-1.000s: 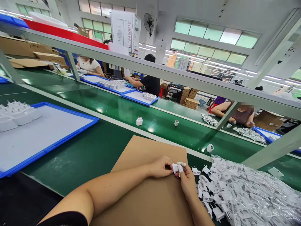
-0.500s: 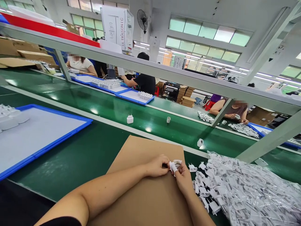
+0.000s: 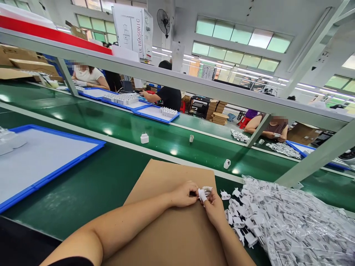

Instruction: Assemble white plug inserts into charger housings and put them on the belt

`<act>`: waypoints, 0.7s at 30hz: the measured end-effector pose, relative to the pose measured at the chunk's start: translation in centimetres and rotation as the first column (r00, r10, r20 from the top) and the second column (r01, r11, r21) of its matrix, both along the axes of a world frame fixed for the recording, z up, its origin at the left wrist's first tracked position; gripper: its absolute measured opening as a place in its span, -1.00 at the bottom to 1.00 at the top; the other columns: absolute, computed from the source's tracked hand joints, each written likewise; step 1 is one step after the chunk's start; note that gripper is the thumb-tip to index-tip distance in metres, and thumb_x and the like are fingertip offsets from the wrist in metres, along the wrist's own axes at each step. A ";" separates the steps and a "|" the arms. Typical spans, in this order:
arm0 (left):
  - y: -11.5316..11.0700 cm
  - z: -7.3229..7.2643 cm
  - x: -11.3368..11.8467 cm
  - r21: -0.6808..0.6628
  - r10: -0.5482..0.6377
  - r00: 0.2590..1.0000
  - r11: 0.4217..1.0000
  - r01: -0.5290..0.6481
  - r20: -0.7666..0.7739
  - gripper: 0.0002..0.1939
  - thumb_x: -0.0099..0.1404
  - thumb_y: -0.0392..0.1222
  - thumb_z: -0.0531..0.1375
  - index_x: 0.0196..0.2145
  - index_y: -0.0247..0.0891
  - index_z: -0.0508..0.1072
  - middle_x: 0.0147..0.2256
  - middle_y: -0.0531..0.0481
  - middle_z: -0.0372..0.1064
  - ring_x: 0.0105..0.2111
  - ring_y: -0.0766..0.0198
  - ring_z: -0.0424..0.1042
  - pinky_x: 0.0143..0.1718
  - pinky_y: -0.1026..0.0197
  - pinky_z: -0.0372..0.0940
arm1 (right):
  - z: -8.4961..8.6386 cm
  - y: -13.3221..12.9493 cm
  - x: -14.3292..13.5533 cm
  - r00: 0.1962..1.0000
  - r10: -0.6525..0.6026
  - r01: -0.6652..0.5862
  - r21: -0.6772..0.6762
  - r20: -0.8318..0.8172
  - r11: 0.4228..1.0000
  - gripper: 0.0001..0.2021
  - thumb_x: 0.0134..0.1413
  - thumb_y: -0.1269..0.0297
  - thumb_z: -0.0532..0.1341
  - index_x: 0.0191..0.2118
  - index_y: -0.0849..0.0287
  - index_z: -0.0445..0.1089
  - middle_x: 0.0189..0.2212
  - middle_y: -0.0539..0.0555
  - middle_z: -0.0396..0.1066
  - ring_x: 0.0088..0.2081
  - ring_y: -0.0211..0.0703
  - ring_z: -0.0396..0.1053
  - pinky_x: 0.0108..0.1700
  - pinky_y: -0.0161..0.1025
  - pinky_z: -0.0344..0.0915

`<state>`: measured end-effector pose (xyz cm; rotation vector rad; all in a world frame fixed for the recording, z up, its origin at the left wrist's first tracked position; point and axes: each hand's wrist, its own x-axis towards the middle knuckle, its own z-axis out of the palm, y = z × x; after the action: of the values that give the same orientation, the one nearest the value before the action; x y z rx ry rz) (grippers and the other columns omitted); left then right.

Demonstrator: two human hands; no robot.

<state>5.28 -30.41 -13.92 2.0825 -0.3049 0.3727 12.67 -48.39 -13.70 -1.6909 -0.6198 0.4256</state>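
My left hand (image 3: 185, 194) and my right hand (image 3: 215, 207) meet over a brown cardboard sheet (image 3: 173, 173). Between their fingertips is a small white plug part (image 3: 200, 192), partly covered by the fingers. The left thumb and index finger pinch one side of it. On the right hand, white covers wrap the thumb and index finger, and these close on the other side. Just right of that hand lie loose white plug parts (image 3: 250, 239) with metal pins, spilling from a heaped clear plastic bag (image 3: 302, 218) of similar parts.
A blue-rimmed tray (image 3: 63, 162) with white chargers stands at left. Along the green belt (image 3: 122, 129) sit a pinned white charger (image 3: 144, 138) and two white housings. A metal shelf frame (image 3: 191, 83) crosses ahead. Several co-workers sit beyond the belt.
The white charger and housings on the belt have slid left. The view has shifted slightly. My hands stay together around the white part, with little visible change in grip.
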 end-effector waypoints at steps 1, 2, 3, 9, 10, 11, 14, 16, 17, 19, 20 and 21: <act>0.0 0.0 0.0 -0.002 0.001 1.000 1.000 -0.001 0.000 -0.96 0.14 -0.30 0.23 -0.44 -0.26 0.50 -0.29 -0.06 0.53 -0.20 0.17 0.44 -0.09 0.15 0.26 | 0.1 0.0 0.0 1.000 0.006 -0.006 -0.003 -0.001 1.000 -0.57 -0.02 0.08 0.31 -0.06 0.21 0.41 -0.32 0.09 0.50 -0.40 -0.19 0.37 -0.30 -0.25 0.30; 0.0 0.0 -0.1 -0.004 0.004 1.000 1.000 -0.004 0.000 -0.96 0.15 -0.29 0.23 -0.44 -0.26 0.49 -0.29 -0.06 0.53 -0.20 0.17 0.43 -0.09 0.15 0.26 | 0.1 -0.1 -0.1 1.000 0.009 -0.009 -0.006 0.000 1.000 -0.58 -0.03 0.10 0.30 -0.06 0.21 0.41 -0.33 0.08 0.50 -0.40 -0.19 0.37 -0.30 -0.25 0.29; 0.0 0.0 -0.1 -0.005 0.006 1.000 1.000 -0.006 0.000 -0.95 0.17 -0.27 0.24 -0.44 -0.26 0.48 -0.28 -0.07 0.53 -0.20 0.17 0.43 -0.09 0.15 0.26 | 0.2 -0.1 -0.1 1.000 0.011 -0.011 -0.012 0.003 1.000 -0.58 -0.04 0.12 0.29 -0.06 0.21 0.41 -0.35 0.07 0.49 -0.40 -0.19 0.37 -0.30 -0.26 0.28; 0.0 0.2 -0.3 -0.002 0.012 1.000 1.000 -0.012 -0.026 -0.84 0.28 -0.15 0.25 -0.42 -0.25 0.50 -0.28 -0.09 0.51 -0.18 0.16 0.41 -0.09 0.14 0.25 | 0.1 -0.3 0.0 1.000 0.010 -0.010 -0.053 0.008 0.999 -0.56 -0.05 0.22 0.24 0.01 0.20 0.41 -0.43 0.02 0.46 -0.40 -0.17 0.38 -0.33 -0.29 0.25; 0.0 0.2 -0.3 0.002 0.011 0.999 1.000 -0.011 -0.032 -0.84 0.29 -0.14 0.25 -0.42 -0.25 0.50 -0.28 -0.09 0.50 -0.18 0.16 0.41 -0.09 0.13 0.24 | -0.1 -0.4 0.1 1.000 0.016 -0.015 -0.064 0.010 0.998 -0.54 -0.05 0.25 0.22 0.04 0.20 0.41 -0.44 0.01 0.46 -0.40 -0.17 0.39 -0.34 -0.29 0.24; -0.1 0.2 -0.4 0.005 0.011 0.999 1.000 -0.011 -0.038 -0.83 0.29 -0.13 0.25 -0.41 -0.25 0.51 -0.28 -0.09 0.50 -0.19 0.16 0.41 -0.09 0.13 0.24 | -0.3 -0.4 0.1 1.000 0.022 -0.021 -0.077 0.015 0.997 -0.53 -0.05 0.28 0.21 0.05 0.20 0.41 -0.44 0.01 0.46 -0.40 -0.18 0.39 -0.34 -0.30 0.24; -0.2 0.2 -0.5 0.008 0.010 0.999 1.000 -0.010 -0.052 -0.84 0.30 -0.14 0.24 -0.40 -0.23 0.53 -0.27 -0.08 0.51 -0.17 0.16 0.41 -0.06 0.12 0.23 | -0.8 -0.4 0.2 0.998 0.032 -0.028 -0.090 0.048 0.996 -0.55 -0.04 0.37 0.17 0.04 0.19 0.43 -0.41 0.01 0.48 -0.39 -0.19 0.41 -0.32 -0.30 0.29; -0.2 0.2 -0.6 -0.001 0.013 0.998 1.000 -0.013 -0.069 -0.87 0.28 -0.16 0.24 -0.39 -0.22 0.53 -0.24 -0.07 0.51 -0.15 0.16 0.42 -0.04 0.12 0.24 | -0.8 -0.3 0.2 0.996 0.032 -0.025 -0.082 0.087 0.996 -0.59 -0.02 0.41 0.16 0.01 0.17 0.46 -0.33 0.03 0.51 -0.33 -0.19 0.43 -0.25 -0.28 0.34; -0.2 0.3 -0.7 -0.008 0.011 0.997 1.000 -0.012 -0.082 -0.89 0.26 -0.17 0.24 -0.40 -0.22 0.53 -0.23 -0.07 0.51 -0.13 0.15 0.42 -0.03 0.12 0.25 | -0.6 -0.4 0.1 0.993 0.026 -0.016 -0.084 0.116 0.996 -0.60 -0.01 0.44 0.15 -0.01 0.16 0.47 -0.30 0.04 0.52 -0.30 -0.18 0.44 -0.21 -0.27 0.36; -0.2 0.3 -0.7 -0.032 0.010 0.993 0.999 -0.014 -0.115 -0.91 0.21 -0.19 0.24 -0.42 -0.21 0.52 -0.22 -0.08 0.52 -0.11 0.14 0.43 -0.01 0.12 0.25 | 0.0 -0.5 -0.1 0.980 -0.010 0.029 -0.095 0.197 0.995 -0.62 0.01 0.49 0.15 -0.03 0.13 0.48 -0.24 0.04 0.52 -0.23 -0.17 0.45 -0.12 -0.25 0.37; -0.1 0.3 -0.8 -0.052 0.015 0.991 0.998 -0.023 -0.134 -0.91 0.20 -0.19 0.24 -0.43 -0.22 0.52 -0.22 -0.08 0.52 -0.11 0.14 0.44 0.01 0.11 0.26 | 0.5 -0.7 -0.2 0.969 -0.037 0.063 -0.099 0.245 0.993 -0.63 0.03 0.50 0.15 -0.04 0.13 0.47 -0.21 0.05 0.52 -0.19 -0.16 0.46 -0.08 -0.23 0.37; -0.1 0.4 -0.8 -0.080 0.027 0.988 0.996 -0.039 -0.154 -0.90 0.19 -0.17 0.24 -0.44 -0.22 0.51 -0.22 -0.08 0.53 -0.11 0.13 0.45 0.02 0.10 0.26 | 1.1 -0.9 -0.4 0.953 -0.061 0.096 -0.105 0.297 0.990 -0.64 0.05 0.52 0.15 -0.03 0.13 0.46 -0.16 0.06 0.52 -0.14 -0.14 0.45 -0.04 -0.22 0.37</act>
<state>4.51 -30.51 -13.56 2.0234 -0.1610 0.2390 12.27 -49.26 -12.63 -1.9037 -0.7518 0.1563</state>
